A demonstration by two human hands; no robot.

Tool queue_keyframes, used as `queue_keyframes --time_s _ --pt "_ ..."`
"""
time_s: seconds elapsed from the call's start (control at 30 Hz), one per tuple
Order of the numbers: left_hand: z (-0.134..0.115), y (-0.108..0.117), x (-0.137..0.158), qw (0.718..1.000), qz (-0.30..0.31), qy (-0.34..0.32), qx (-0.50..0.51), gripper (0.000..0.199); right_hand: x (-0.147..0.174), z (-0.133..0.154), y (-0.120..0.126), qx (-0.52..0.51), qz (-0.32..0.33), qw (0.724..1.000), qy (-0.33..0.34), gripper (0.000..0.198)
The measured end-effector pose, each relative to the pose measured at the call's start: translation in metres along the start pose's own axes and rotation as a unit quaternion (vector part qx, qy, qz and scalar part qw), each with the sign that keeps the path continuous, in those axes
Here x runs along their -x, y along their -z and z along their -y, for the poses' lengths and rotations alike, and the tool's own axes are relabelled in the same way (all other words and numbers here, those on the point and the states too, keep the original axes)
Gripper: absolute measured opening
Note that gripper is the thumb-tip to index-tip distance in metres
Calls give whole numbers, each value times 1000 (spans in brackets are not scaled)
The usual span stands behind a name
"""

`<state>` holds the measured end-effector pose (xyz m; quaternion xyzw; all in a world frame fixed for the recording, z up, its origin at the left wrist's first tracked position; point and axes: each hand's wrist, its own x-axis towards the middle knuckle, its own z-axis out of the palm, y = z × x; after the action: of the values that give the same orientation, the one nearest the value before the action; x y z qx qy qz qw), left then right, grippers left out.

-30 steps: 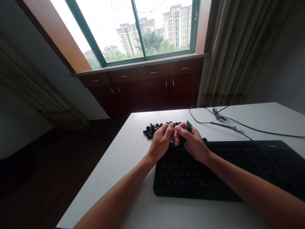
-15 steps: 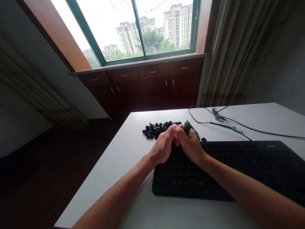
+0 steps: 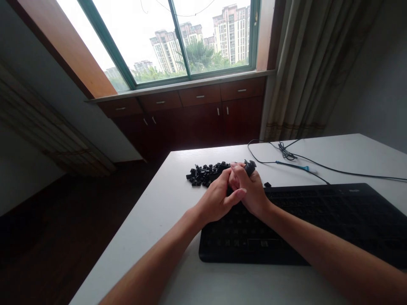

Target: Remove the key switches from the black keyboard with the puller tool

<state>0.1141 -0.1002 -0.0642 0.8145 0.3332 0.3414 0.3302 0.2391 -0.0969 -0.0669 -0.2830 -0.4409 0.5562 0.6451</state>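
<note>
My right hand (image 3: 253,192) is closed round a dark, short-handled tool (image 3: 250,167). Its black end sticks out above the fist, and its kind cannot be made out. Pressed against it from the left is my left hand (image 3: 216,198), thumb stretched over towards the right palm and fingers curled in. What lies between the hands is hidden. Both are above the left end of a black keyboard (image 3: 254,254), whose key positions in that part look bare of caps. A pile of loose black keycaps (image 3: 203,173) lies just beyond my hands.
A thin black cable (image 3: 343,171) with a bundled loop runs across the back right of the white table (image 3: 152,212). Beside it lies a slim tool with a blue part (image 3: 294,165). One loose keycap (image 3: 267,184) rests at the keyboard's far edge. Wooden cabinets (image 3: 190,123) stand beyond.
My left thumb has swung down and out to the right, across the right hand. More of the dark tool's end shows above my right fist. The view has shifted slightly.
</note>
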Motion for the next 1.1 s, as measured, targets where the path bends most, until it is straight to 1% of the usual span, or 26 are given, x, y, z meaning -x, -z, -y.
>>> queue_keyframes --time_s 0.07,0.17,0.27,0.33,0.37,0.43,0.53,0.6,0.7,0.8,0.9,1.0,1.1 --pt "1 2 -1 1000 -1 -8 12 62 0 1 1 6 -19 1000 7 49" --pt "-1 9 -2 1000 -21 -7 4 52 0 5 3 36 -58 997 32 49" --pt "-3 20 -5 995 -42 -7 -91 43 -2 8 6 65 -99 991 54 49" --pt "-2 28 -5 986 -32 -21 -160 41 -4 8 8 47 -113 991 53 48" --pt "-1 32 -5 982 -22 -26 -184 42 -5 8 9 29 -109 992 48 47" --pt "2 37 -4 975 10 -33 -220 41 -5 8 9 -4 -81 996 34 44" --pt "6 42 -2 959 59 -56 -273 27 -3 7 8 -9 -40 999 18 40" --pt "9 43 -1 947 73 -71 -304 20 -1 6 7 4 -32 999 13 40" --pt "14 43 -2 944 82 -77 -311 17 1 5 7 14 -21 1000 17 39" --pt "19 42 -3 947 69 -66 -306 19 2 6 8 8 6 1000 16 37" --pt "22 43 -3 951 30 -47 -305 22 2 6 7 0 31 999 9 34" --pt "22 43 -4 951 -11 -33 -306 23 3 7 5 16 40 999 17 33" --pt "21 44 -3 950 -31 -5 -311 27 3 7 5 41 45 998 29 33"
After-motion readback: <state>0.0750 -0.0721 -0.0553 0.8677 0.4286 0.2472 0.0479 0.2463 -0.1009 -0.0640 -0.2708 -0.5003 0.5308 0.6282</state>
